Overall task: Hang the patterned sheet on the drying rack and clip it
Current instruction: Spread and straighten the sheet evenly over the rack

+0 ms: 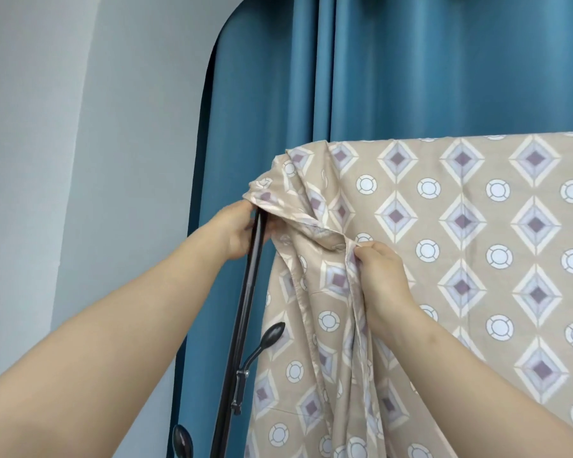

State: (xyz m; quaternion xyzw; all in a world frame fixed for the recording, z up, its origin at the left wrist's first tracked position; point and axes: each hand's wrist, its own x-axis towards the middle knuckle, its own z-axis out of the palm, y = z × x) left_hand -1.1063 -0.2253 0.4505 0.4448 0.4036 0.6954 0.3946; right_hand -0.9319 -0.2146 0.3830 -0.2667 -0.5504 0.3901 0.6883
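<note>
Left hand [237, 231] is clutching the beige diamond-patterned sheet [460, 246] by its bunched corner atop the black metal pole [245, 309]; right hand [381, 272] is pinching its hanging hem.

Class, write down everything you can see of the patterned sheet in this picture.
The patterned sheet is thin beige cloth printed with purple-centred diamonds and pale ringed circles. It hangs draped over the top of the drying rack, smooth on the right and gathered into folds at its left corner. The left hand holds that bunched corner by the rack's black post; the right hand pinches its hemmed edge. No clip shows.
</note>
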